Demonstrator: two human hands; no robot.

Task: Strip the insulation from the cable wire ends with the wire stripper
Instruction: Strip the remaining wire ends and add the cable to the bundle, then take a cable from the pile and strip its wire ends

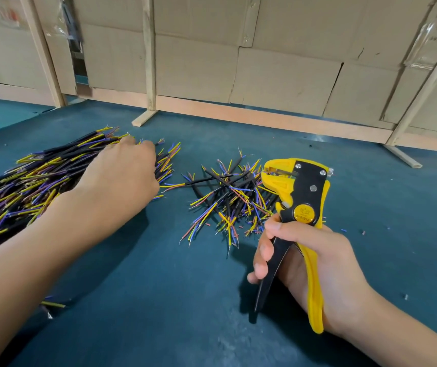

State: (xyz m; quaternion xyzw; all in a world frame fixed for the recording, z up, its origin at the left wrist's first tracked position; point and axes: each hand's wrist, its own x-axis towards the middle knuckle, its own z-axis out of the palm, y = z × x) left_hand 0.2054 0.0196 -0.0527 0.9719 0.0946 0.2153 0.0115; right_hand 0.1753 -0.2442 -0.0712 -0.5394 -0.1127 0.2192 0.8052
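Stripper (298,205) in right hand (315,271), upright near the right of the blue-green table (159,300). Fingers wrap the black handle, palm backs the yellow one, handles spread apart. Its yellow-and-black head is at the top, just beside the small pile of cables (233,202) (short black-jacketed pieces with yellow, blue and brown cores, lying crisscross mid-table).

Left hand (124,178) is palm-down on the far end of the big cable bundle (32,186), which runs along the left side of the table. Fingers curl down into the wire ends; fingertips are hidden and blurred, so cannot tell whether they grip a cable. One single cable (201,181) lies between the hand and the small pile.

Bits of cut insulation (344,230) dot the table right of the stripper. Cardboard panels (278,75) on a wooden frame back the table.
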